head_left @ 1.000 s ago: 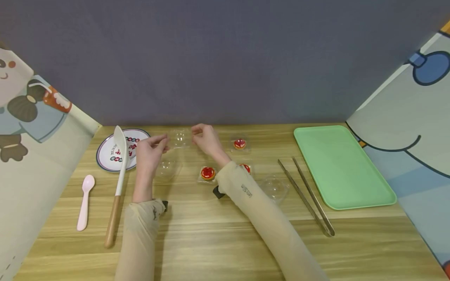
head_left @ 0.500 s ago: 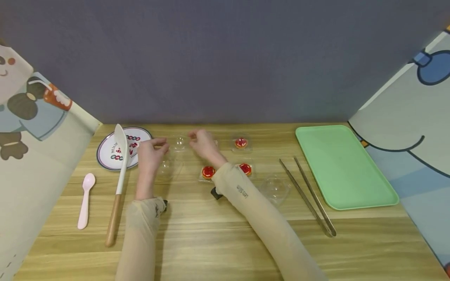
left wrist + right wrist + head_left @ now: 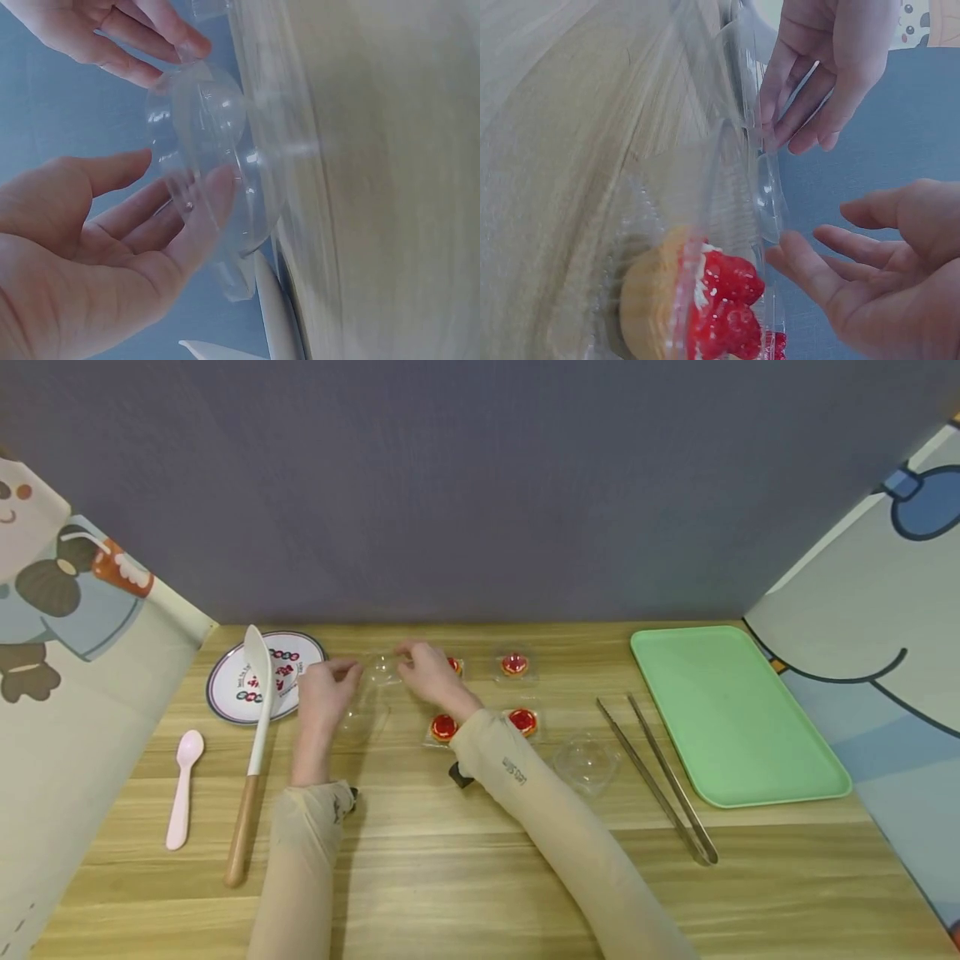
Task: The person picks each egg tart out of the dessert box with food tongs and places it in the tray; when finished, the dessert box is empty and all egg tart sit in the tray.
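In the head view, my left hand [image 3: 326,693] and right hand [image 3: 431,672] flank a clear domed plastic lid [image 3: 382,668]. In the left wrist view, the left fingers lie behind the clear plastic [image 3: 225,142], its thumb apart from them. My right hand's fingertips touch the plastic edge in the right wrist view, with the thumb apart. Another clear dome [image 3: 354,720] lies nearer, beside the left wrist. Several red-topped tarts in clear plastic sit right of the hands: one front left [image 3: 445,727], another front right [image 3: 522,721], others behind. The right hand partly covers the back left tart [image 3: 455,666].
A round plate [image 3: 225,689] lies left under a white spatula-like utensil [image 3: 260,727] with a wooden handle. Beside it is a pink spoon [image 3: 183,785]. To the right are a clear dome [image 3: 587,764], metal tongs [image 3: 667,785] and a green tray [image 3: 735,718].
My right hand has come slightly left and nearer, closer to the lid. The left hand has shifted a little to the right. More of the right-hand tarts shows now.
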Available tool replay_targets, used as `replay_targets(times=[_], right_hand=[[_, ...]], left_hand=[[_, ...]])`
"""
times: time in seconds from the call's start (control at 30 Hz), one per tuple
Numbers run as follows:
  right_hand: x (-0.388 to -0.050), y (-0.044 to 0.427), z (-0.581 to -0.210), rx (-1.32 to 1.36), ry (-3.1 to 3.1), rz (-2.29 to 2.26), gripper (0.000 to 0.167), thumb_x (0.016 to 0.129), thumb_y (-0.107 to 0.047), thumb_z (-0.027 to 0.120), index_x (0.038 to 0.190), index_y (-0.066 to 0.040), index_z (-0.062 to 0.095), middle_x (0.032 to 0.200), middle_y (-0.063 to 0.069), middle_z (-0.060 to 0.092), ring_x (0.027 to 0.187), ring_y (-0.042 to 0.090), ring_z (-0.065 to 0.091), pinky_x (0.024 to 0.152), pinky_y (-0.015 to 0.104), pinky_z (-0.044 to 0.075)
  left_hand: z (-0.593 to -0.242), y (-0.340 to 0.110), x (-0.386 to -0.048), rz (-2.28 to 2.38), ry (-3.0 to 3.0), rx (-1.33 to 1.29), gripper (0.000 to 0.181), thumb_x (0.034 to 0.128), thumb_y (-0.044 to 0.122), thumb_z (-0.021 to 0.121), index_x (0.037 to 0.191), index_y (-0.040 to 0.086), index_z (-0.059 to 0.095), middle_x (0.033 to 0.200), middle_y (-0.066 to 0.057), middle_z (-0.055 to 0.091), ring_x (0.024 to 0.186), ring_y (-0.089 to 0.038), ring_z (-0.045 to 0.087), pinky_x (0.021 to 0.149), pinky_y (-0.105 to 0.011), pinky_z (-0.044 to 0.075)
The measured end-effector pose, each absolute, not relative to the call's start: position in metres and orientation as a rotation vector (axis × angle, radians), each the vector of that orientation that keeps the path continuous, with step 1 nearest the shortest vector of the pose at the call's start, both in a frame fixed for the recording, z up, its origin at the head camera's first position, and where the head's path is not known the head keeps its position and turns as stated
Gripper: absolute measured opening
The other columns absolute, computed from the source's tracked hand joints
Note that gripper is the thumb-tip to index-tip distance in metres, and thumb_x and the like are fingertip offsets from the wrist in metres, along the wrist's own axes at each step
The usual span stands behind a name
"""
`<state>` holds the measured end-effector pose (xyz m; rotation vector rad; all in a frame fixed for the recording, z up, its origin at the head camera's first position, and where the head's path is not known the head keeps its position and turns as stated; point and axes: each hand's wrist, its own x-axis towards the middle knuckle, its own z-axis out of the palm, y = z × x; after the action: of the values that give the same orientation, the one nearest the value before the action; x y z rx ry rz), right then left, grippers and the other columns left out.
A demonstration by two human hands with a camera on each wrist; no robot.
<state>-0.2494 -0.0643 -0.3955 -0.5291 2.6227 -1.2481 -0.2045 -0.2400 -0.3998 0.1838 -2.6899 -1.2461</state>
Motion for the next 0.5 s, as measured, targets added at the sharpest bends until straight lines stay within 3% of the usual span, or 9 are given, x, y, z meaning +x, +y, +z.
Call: replay_targets(times=[0.5], right_hand=[[-0.2450, -0.0631, -0.3933, -0.502, 2.625, -1.259, 0.039, 0.113, -0.013, 0.055, 0.148, 0.003, 0.058, 0.149, 0.018, 0.062, 0.133, 0.030, 0.064, 0.112, 0.036, 0.054]], left_hand=[[-0.3998, -0.2423, -0.2043, -1.303, -2.734, 0.154, 0.035, 0.1073, 0.014, 0.061, 0.130, -0.012, 0.069, 0.118, -0.031, 0.073, 0.101, -0.044, 0.075, 0.095, -0.050, 0.062]])
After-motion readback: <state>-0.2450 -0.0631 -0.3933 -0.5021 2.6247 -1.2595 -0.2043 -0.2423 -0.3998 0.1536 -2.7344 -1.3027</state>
